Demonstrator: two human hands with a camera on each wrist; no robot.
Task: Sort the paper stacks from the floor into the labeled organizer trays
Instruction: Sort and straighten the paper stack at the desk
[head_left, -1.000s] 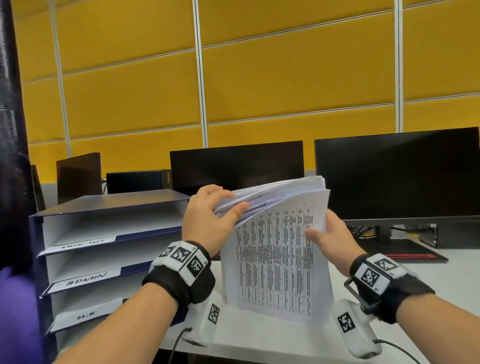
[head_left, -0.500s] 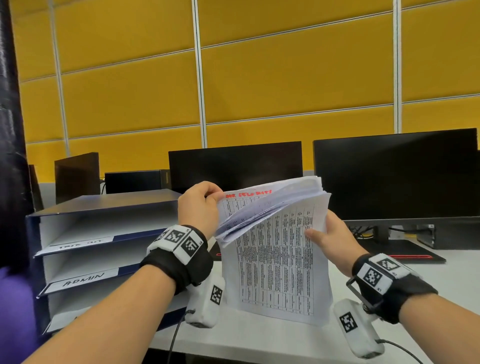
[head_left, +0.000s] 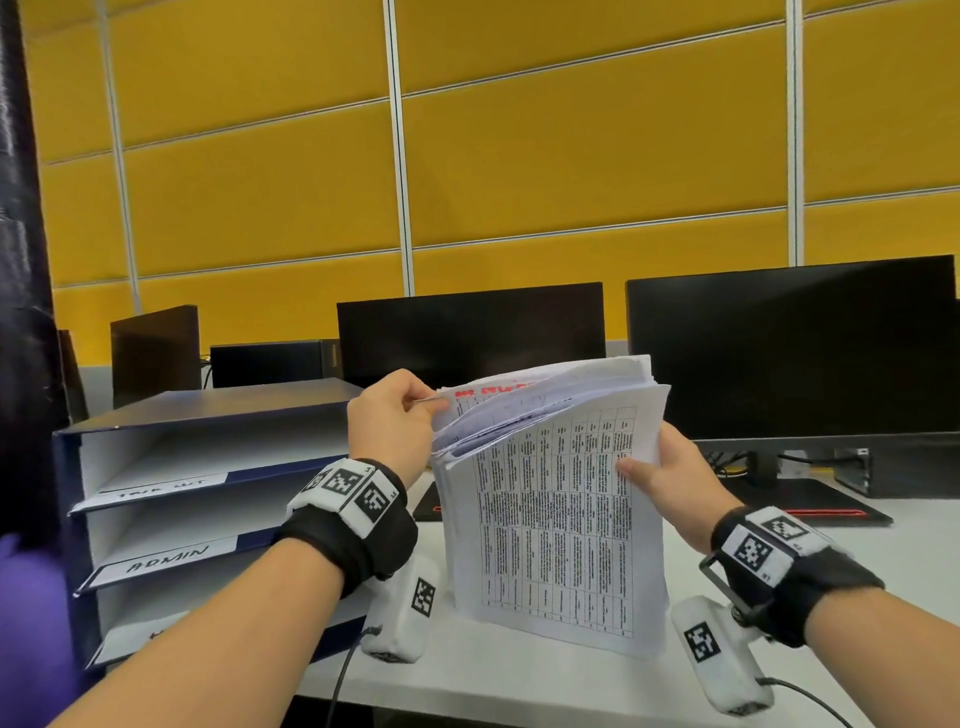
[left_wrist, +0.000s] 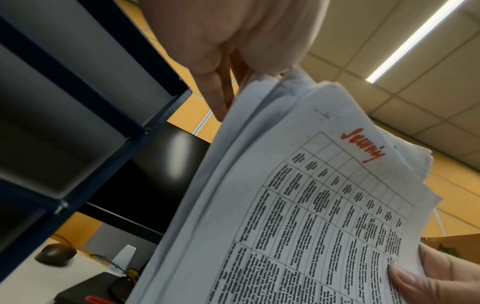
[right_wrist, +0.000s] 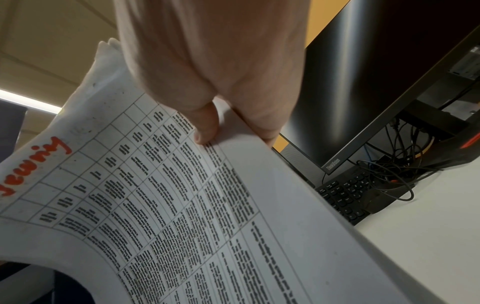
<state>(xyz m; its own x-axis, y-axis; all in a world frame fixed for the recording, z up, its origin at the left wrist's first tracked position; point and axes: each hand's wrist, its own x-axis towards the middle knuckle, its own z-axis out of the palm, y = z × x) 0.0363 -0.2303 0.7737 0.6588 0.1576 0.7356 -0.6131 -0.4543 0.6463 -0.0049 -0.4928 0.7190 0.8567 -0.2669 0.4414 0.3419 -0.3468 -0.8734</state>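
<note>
A thick paper stack (head_left: 558, 519) of printed tables stands upright on the white desk (head_left: 883, 561), its bottom edge on the surface. My right hand (head_left: 670, 473) grips its right edge, thumb on the front sheet. My left hand (head_left: 395, 426) pinches the top left corner and bends the front sheets forward, baring a sheet with red handwriting (head_left: 491, 391). In the wrist views the paper stack (left_wrist: 298, 216) (right_wrist: 194, 205) shows red writing at its top corner. The blue organizer (head_left: 208, 467) with labeled trays stands at the left, one label reading ADMIN (head_left: 166, 558).
Black monitors (head_left: 779, 353) stand behind the stack along a yellow panel wall. A keyboard (right_wrist: 348, 195) and cables lie under the right monitor. A mouse (left_wrist: 55, 254) sits on the desk behind the organizer. A purple object (head_left: 26, 623) shows at the lower left edge.
My left hand has moved up to the top left corner and peeled the front sheets further forward, uncovering the red writing. The right hand has kept its grip.
</note>
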